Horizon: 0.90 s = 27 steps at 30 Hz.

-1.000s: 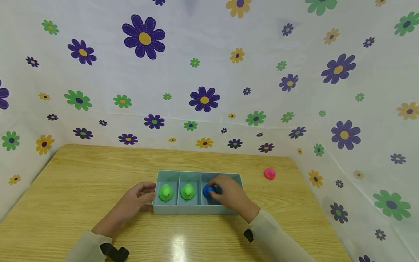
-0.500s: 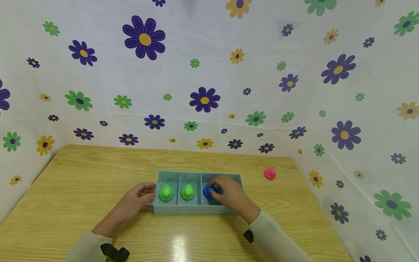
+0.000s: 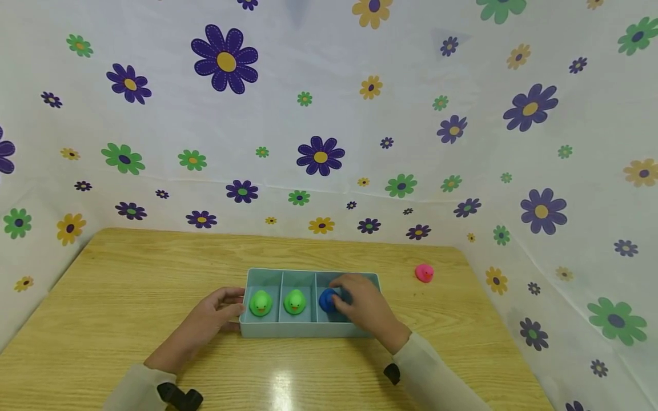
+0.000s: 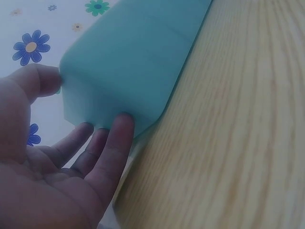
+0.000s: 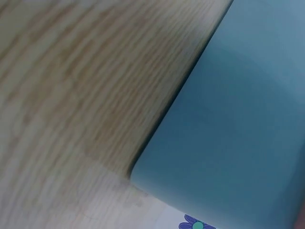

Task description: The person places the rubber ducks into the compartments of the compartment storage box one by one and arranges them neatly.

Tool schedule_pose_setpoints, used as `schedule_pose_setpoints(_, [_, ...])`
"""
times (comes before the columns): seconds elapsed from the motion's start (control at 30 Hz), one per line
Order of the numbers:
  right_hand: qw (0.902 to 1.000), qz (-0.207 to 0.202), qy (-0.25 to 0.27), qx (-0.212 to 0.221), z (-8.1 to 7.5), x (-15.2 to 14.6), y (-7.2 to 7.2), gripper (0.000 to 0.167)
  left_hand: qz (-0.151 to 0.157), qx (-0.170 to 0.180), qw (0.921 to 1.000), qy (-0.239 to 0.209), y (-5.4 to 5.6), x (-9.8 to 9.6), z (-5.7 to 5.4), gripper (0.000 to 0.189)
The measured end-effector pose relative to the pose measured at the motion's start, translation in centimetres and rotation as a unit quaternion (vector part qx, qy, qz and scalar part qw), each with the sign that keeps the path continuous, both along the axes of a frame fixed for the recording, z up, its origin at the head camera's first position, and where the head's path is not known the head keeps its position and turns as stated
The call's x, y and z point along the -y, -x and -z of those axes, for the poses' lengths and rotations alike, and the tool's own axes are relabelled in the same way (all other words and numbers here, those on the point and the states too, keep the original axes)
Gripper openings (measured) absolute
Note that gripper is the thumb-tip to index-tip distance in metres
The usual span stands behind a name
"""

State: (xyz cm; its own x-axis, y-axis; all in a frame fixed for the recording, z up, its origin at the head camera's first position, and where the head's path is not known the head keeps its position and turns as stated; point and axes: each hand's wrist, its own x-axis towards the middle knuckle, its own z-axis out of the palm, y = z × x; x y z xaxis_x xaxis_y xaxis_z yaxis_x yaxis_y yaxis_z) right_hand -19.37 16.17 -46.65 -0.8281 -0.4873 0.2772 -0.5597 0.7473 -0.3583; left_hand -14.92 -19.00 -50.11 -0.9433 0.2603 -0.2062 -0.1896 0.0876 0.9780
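Note:
A pale blue-green tray (image 3: 298,330) with three compartments sits on the table. A green rubber duck (image 3: 261,303) is in its left compartment and a second green rubber duck (image 3: 295,302) in the middle one. In the right compartment is a blue rubber duck (image 3: 326,300), partly hidden by my right hand (image 3: 364,303), whose thumb and forefinger are bent about it. My left hand (image 3: 213,311) touches the tray's left end. In the left wrist view, its loosely bent fingers (image 4: 116,143) rest against the end wall and the thumb touches the rim. The right wrist view shows mainly the tray's outer wall (image 5: 224,129).
A pink rubber duck (image 3: 424,273) lies on the wooden table (image 3: 169,251), behind and right of the tray. White cloth (image 3: 277,114) with printed flowers hangs along the back and sides.
My right thumb and forefinger have shifted slightly right and upward, so more of the blue rubber duck shows. The left hand, tray and other ducks stay put.

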Motion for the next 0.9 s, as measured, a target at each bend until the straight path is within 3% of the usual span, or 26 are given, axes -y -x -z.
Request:
schedule_pose_setpoints(0.57, [0.9938,-0.002,0.06,-0.094,-0.5,-2.0,0.1,0.026,-0.004,0.003,1.0,-0.001,0.1,0.0,0.0,0.057])
schedule_pose_setpoints(0.7, [0.9941,0.009,0.051,-0.095,-0.8,-3.4,0.5,0.028,-0.006,0.003,1.0,0.003,0.1,0.0,0.1,0.057])
schedule_pose_setpoints(0.9, [0.9965,0.044,0.045,-0.056,-0.9,-6.5,1.5,0.032,-0.007,0.006,1.0,0.002,0.2,0.1,0.2,0.058])
